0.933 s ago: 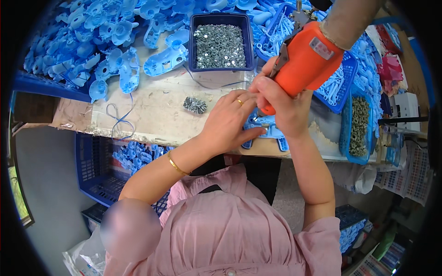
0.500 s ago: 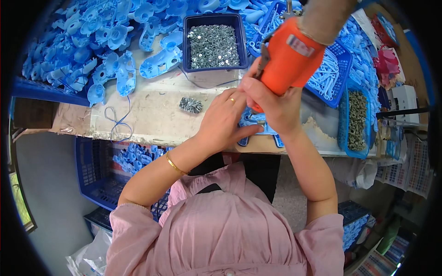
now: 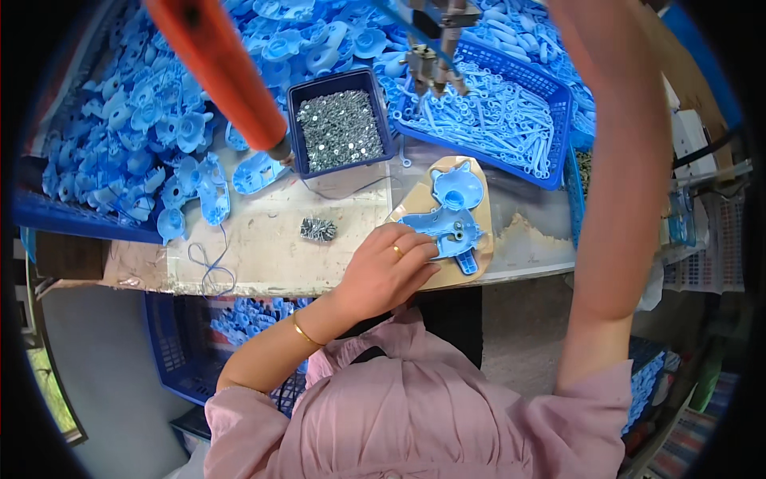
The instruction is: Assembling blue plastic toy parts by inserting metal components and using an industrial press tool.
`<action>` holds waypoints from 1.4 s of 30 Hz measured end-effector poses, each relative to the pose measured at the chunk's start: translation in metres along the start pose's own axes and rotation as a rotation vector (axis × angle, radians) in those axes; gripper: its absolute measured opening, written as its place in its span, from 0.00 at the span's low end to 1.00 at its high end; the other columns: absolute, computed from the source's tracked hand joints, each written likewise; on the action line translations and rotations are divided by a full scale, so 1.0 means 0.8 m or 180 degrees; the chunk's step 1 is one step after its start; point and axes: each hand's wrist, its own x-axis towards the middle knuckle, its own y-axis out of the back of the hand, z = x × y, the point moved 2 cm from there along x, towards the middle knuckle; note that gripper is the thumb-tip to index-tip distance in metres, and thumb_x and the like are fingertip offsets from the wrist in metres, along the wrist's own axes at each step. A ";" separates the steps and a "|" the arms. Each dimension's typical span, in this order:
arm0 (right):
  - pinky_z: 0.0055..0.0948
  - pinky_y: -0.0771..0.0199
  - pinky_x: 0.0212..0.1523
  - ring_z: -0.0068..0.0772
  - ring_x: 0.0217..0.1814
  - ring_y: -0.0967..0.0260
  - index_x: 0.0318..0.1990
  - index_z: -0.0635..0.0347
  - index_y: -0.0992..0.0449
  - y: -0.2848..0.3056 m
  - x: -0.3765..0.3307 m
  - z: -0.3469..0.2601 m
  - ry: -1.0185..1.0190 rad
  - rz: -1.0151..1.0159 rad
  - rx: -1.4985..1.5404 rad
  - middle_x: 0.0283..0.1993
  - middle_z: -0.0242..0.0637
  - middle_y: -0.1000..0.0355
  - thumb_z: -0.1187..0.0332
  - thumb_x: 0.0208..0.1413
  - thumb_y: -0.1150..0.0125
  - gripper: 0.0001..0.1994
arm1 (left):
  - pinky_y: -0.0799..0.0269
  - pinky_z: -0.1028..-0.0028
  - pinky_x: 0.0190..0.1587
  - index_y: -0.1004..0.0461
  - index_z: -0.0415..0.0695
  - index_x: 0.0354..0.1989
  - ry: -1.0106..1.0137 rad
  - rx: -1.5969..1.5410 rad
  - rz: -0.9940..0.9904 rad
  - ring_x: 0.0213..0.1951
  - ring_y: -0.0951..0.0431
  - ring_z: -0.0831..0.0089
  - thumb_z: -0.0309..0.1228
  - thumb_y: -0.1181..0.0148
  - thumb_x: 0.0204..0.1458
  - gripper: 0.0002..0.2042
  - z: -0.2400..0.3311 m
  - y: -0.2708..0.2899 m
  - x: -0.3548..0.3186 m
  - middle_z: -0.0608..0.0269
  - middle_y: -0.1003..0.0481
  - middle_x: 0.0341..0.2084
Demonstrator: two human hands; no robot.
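Observation:
My left hand (image 3: 388, 267) rests with its fingers on the near edge of a blue plastic housing part (image 3: 448, 215). The part lies on a tan wooden jig plate (image 3: 416, 199) at the bench's front edge. My right forearm (image 3: 614, 199) is raised straight up on the right, and its hand is out of the picture at the top. An orange powered screwdriver (image 3: 219, 76) hangs slanted at the upper left, its tip near the screw bin. No hand on it is visible.
A dark blue bin of silver screws (image 3: 297, 128) stands behind the jig, and a small screw pile (image 3: 318, 230) lies on the bench. Many blue parts (image 3: 136, 136) are heaped on the left. A blue basket (image 3: 479, 164) of thin pieces sits at the right back. A crate (image 3: 175, 351) stands under the bench.
The orange screwdriver has left the part and swung up to the upper left. My right arm has lifted out of frame. My left hand stays on the blue part.

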 end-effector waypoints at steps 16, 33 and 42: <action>0.23 0.29 0.22 0.31 0.19 0.30 0.61 0.70 0.40 0.041 -0.092 -0.035 -0.2060 -0.0605 0.1691 0.26 0.43 0.29 0.78 0.38 0.38 0.36 | 0.35 0.62 0.61 0.25 0.43 0.43 -0.0118 0.0375 -0.0722 0.50 0.27 0.63 0.32 0.36 0.51 0.13 -0.004 -0.038 0.011 0.62 0.25 0.45; 0.18 0.33 0.24 0.15 0.22 0.32 0.53 0.68 0.32 0.054 -0.140 -0.018 -0.2011 -0.0265 0.1275 0.25 0.28 0.28 0.80 0.50 0.31 0.23 | 0.33 0.61 0.59 0.25 0.43 0.41 -0.0162 0.0666 -0.0837 0.50 0.27 0.60 0.30 0.39 0.49 0.11 -0.002 -0.049 0.013 0.61 0.25 0.40; 0.16 0.36 0.22 0.12 0.25 0.35 0.58 0.66 0.33 0.084 0.005 0.011 -0.0791 -0.0604 0.1400 0.28 0.26 0.32 0.61 0.60 0.32 0.25 | 0.27 0.61 0.43 0.24 0.40 0.37 0.0154 -0.0242 -0.0764 0.38 0.22 0.56 0.24 0.33 0.45 0.10 0.050 0.042 0.043 0.54 0.22 0.37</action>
